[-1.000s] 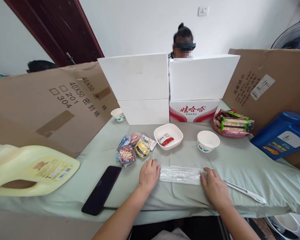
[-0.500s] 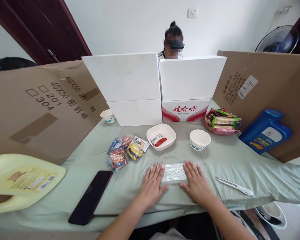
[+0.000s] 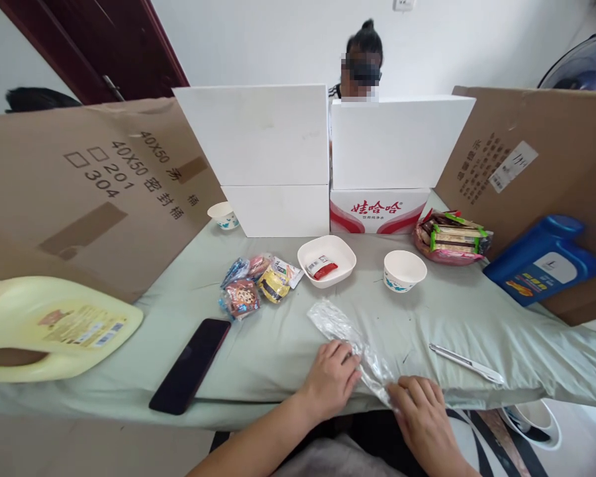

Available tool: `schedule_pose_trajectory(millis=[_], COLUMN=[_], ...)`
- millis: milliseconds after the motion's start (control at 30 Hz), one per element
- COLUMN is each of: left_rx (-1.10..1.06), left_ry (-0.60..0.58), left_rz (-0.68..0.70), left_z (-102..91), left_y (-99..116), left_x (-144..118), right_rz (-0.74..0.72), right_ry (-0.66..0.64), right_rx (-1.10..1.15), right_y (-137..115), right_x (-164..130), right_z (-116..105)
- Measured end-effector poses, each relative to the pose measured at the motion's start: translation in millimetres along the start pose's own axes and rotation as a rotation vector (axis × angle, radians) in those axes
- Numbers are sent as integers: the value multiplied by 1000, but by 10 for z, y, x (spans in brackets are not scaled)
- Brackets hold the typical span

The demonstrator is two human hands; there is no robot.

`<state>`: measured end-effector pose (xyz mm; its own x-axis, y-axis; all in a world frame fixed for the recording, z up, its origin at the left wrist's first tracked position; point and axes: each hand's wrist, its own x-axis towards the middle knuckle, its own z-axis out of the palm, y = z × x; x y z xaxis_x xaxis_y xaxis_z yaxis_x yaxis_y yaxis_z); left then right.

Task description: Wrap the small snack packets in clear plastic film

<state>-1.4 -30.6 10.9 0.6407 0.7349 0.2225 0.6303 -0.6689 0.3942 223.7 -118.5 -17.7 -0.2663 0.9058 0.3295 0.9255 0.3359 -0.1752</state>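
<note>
Both hands are pulling back toward the near table edge vs half a sec ago, when they were lying flat and spread on the clear plastic bag (image 3: 350, 341); bag is now lying skewed, running from near the white square bowl (image 3: 326, 260) down-right to the table edge, no longer straight across

Left hand (image 3: 332, 379) is sitting knuckles up, fingers curled, fingertips pressing/pinching the bag around its middle; forearm is coming in from lower left at a slant. Right hand (image 3: 422, 414) is lying palm down at the table edge, fingers bent and close together, tips pinching the bag's near end; wrist is angling off to the lower right

Bag is resting on the pale green cloth (image 3: 451, 318), its far end free and crinkled, near end between the 2 hands

Around: white utility knife (image 3: 467, 363) is lying on the cloth to the right of the hands, apart from them. Black phone (image 3: 191, 364) is lying face up to the left. Snack packets (image 3: 258, 281) are sitting in a pile left of the square bowl, which is holding a small red sachet. Round paper cup (image 3: 404, 270) is standing right of that bowl. Yellow jug (image 3: 54, 328) is lying on its side far left, blue jug (image 3: 544, 258) far right against cardboard. Another person is sitting behind the white boxes (image 3: 278, 136)
</note>
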Motion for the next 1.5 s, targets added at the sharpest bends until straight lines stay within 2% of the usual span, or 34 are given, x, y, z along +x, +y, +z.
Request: schedule_pose_trajectory(millis=[133, 200, 267, 333, 400, 533, 667, 733, 833, 967, 1100, 1167, 1267, 1367, 1500], left_rx=[-88, -145, -210, -293, -399, -573, -665, -710, -711, -628, -386, -245, -148, -48, 34], left_ry=[-12, -24, -45, -63, -53, 9, 30, 34, 45, 51, 241, 288, 236, 176, 107], left_rz=[151, 210, 252, 266, 258, 206, 102, 63, 59, 84, -55, -66, -39, -59, -40], left_z=[64, 48, 17, -8, -13, 39, 90, 96, 90, 61, -41, -92, -95, -15, 68], left_y=[-12, -52, -89, -120, -150, -212, -253, -259, -252, -222, -198, -218, -304, -405, -451], left_x=[-40, -83, -125, -160, -187, -215, -208, -199, -196, -218, -164, -66, 119, 236, 242], right_rz=[-188, -273, -282, -206, -70, 156, 296, 338, 357, 358, 348, 338, 315, 293, 306], right_ry=[-7, -109, -265, -401, -465, -428, -335, -311, -309, -337, -365, -373, -378, -364, -325], right_rx=[107, 211, 373, 545, 687, 807, 607, 522, 424, 289, 197, 162, 117, 64, -40], right_y=[-35, -62, -89, -95, -74, -38, -144, -234, -352, -430, -458, -476, -501, -459, -206], right_x=[33, 114, 230, 379, 564, 1037, 1441, 1536, 1559, 1529, 1550, 1569, 1585, 1555, 1402], right_z=[-269, -431, -579, -672, -674, -393, 34, 191, 305, 323, 323, 324, 324, 317, 241])
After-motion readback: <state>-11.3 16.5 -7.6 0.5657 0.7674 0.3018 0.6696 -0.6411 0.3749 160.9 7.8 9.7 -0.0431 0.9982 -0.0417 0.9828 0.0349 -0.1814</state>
